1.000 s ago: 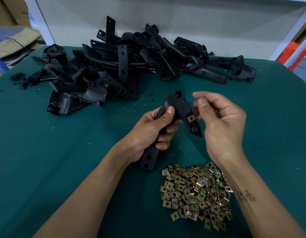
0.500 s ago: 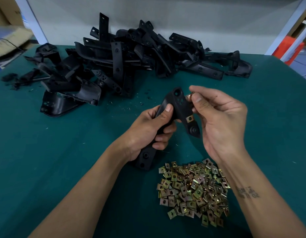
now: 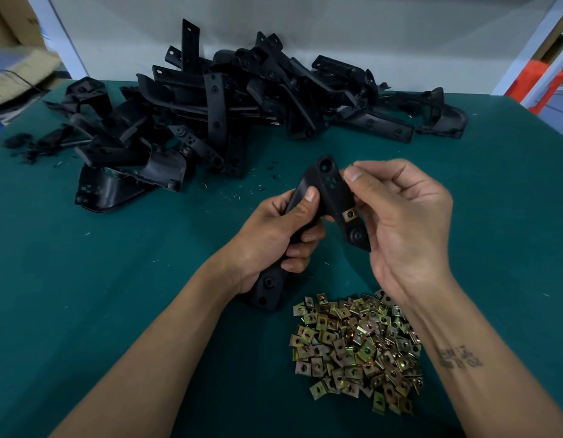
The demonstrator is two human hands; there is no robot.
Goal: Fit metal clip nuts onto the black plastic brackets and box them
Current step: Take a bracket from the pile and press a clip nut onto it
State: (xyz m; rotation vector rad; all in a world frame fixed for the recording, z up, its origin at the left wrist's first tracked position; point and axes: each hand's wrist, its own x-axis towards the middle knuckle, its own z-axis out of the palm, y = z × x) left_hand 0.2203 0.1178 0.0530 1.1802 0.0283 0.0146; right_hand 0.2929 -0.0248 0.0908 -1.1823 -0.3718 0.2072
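Note:
My left hand (image 3: 274, 235) grips a black plastic bracket (image 3: 329, 188) round its middle, holding it above the green table. One brass-coloured clip nut (image 3: 350, 214) sits fitted on the bracket's lower right edge. My right hand (image 3: 403, 216) pinches a second clip nut (image 3: 350, 166) between thumb and fingers at the bracket's upper right edge; most of that nut is hidden by the fingers. A heap of loose clip nuts (image 3: 356, 349) lies on the table below my hands.
A big pile of black brackets (image 3: 229, 102) covers the far side of the green table (image 3: 84, 279). Black plastic scraps (image 3: 17, 140) lie at the far left. Cardboard (image 3: 14, 71) sits beyond the left edge, an orange object (image 3: 536, 80) past the right.
My right hand has moved up from the fitted nut to the bracket's upper edge with a second nut. The left hand keeps its grip on the bracket.

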